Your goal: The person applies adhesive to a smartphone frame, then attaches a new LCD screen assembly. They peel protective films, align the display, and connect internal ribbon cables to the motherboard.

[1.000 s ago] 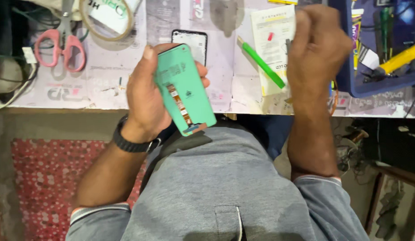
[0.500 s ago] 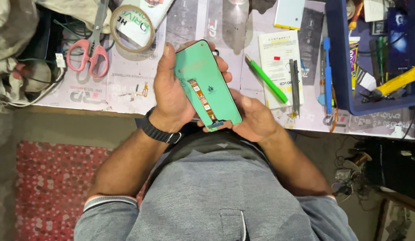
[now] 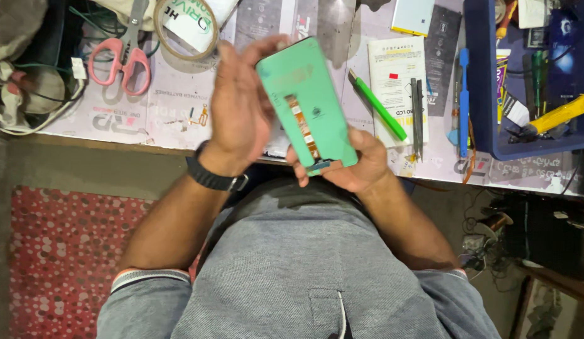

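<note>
Both hands hold a green phone display panel (image 3: pixel 308 103) above the near edge of the workbench (image 3: pixel 160 119), its back with an orange flex strip facing up. The right hand (image 3: pixel 351 164) cups the panel's lower end from beneath, fingers curled around it. The left hand (image 3: pixel 238 110), a black watch at its wrist, lies loosely open with the fingers flat against the panel's left edge. Half a second ago the left hand wrapped the panel more tightly; now its fingers have spread.
</note>
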